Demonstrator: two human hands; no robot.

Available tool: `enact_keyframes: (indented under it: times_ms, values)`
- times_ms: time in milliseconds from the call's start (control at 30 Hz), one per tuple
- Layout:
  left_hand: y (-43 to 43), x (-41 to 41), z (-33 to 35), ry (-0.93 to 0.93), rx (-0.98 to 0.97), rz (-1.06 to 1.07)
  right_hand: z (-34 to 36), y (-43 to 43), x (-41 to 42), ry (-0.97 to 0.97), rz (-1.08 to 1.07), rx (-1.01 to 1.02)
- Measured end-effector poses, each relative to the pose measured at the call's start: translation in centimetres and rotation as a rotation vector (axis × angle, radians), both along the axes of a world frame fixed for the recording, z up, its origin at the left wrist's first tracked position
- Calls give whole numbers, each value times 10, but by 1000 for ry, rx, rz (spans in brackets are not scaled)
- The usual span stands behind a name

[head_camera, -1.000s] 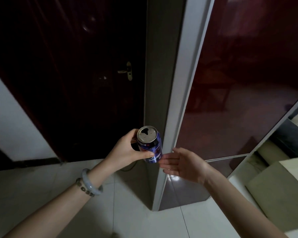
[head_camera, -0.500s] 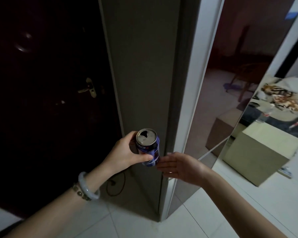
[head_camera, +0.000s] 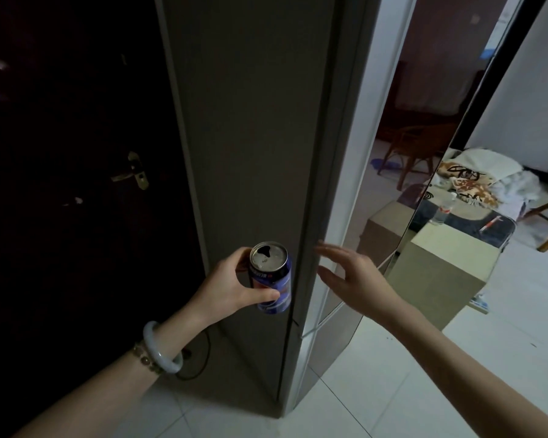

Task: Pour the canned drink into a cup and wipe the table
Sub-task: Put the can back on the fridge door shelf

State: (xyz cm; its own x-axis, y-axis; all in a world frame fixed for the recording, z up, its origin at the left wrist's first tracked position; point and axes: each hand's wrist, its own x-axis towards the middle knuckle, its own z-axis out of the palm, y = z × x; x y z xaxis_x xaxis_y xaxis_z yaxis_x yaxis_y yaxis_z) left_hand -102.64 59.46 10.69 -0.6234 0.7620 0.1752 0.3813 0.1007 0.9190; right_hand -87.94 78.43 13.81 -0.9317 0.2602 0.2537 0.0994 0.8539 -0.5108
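A blue drink can (head_camera: pixel 271 279) with an opened silver top is held upright in mid-air, and my left hand (head_camera: pixel 234 286) grips it round its side, thumb across the front. My right hand (head_camera: pixel 355 279) hangs to the right of the can with fingers spread and straight, apart from the can and holding nothing. Neither a cup nor a cloth is in view. A pale bangle and a bead bracelet sit on my left wrist.
A tall grey cabinet (head_camera: pixel 250 137) with a glossy front stands directly ahead on the white tiled floor. A dark door with a brass handle (head_camera: pixel 136 175) is at the left. At the right are a beige box-shaped table (head_camera: pixel 440 273), a clear bottle (head_camera: pixel 443 213), bedding and wooden chairs.
The view has swung right, and more of the room at the right shows. My right hand has drawn away from the can and spread its fingers. My left hand keeps its grip.
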Motion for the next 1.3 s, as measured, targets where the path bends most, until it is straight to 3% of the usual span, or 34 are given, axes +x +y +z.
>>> enact_keyframes:
  times_ms: [67, 133, 300, 433, 733, 1000, 1300]
  values:
    - [-1, -1, 0, -3, 7, -1, 7, 6, -3, 143, 41, 466]
    - [0, -1, 1, -7, 10, -4, 11, 14, -8, 190, 55, 752]
    - [2, 3, 0, -28, 26, -2, 14, 32, -28, 198, 93, 1179]
    - [4, 9, -2, -45, 24, -10, 15, 36, -32, 63, 73, 1394]
    - [11, 20, 2, -15, 28, -5, 19, 34, -32, 169, 70, 1418]
    - [13, 30, 3, -20, 27, -22, 20, 24, -28, 49, -13, 1458]
    - [31, 40, 4, -4, 26, -117, 1, 46, 54, 56, -44, 1306]
